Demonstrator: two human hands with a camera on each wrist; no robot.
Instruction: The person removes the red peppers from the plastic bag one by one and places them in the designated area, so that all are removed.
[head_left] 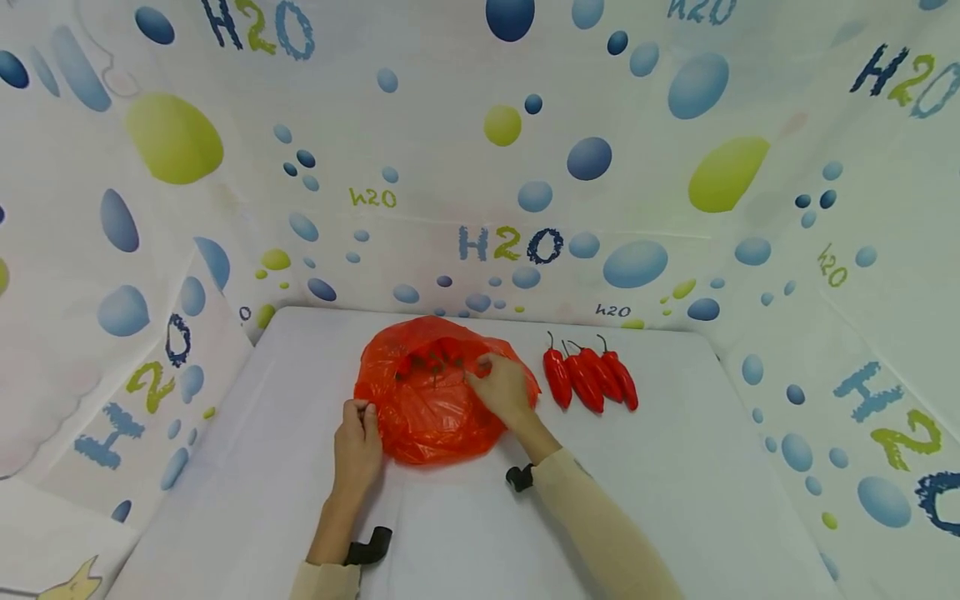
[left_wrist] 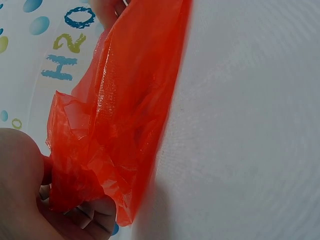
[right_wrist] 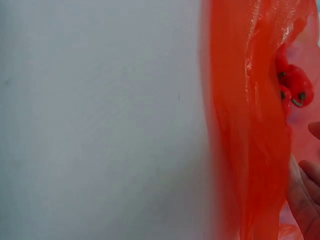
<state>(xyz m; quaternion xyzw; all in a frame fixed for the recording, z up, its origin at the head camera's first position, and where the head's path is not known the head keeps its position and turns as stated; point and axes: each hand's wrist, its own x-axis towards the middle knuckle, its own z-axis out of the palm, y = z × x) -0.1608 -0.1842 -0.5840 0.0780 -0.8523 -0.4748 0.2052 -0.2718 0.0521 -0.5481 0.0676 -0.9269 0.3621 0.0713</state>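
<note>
A red plastic bag (head_left: 438,429) lies on the white table with its mouth gaping upward. Several red peppers (right_wrist: 300,87) with green stems are inside it, seen through the mouth in the right wrist view. My left hand (head_left: 356,450) pinches the bag's left edge between thumb and curled fingers; the left wrist view shows the film bunched there. At the right side of the mouth is my right hand (head_left: 504,392), thumb and fingers apart, with no pepper visible between them. Just right of the bag, several long red peppers (head_left: 585,379) lie side by side, stems pointing away.
The white table (head_left: 720,467) reaches back to a wall cloth (head_left: 420,133) printed with blue and green drops and H2O lettering. The same cloth hangs along both sides. Black wrist mounts (head_left: 369,546) sit on both forearms.
</note>
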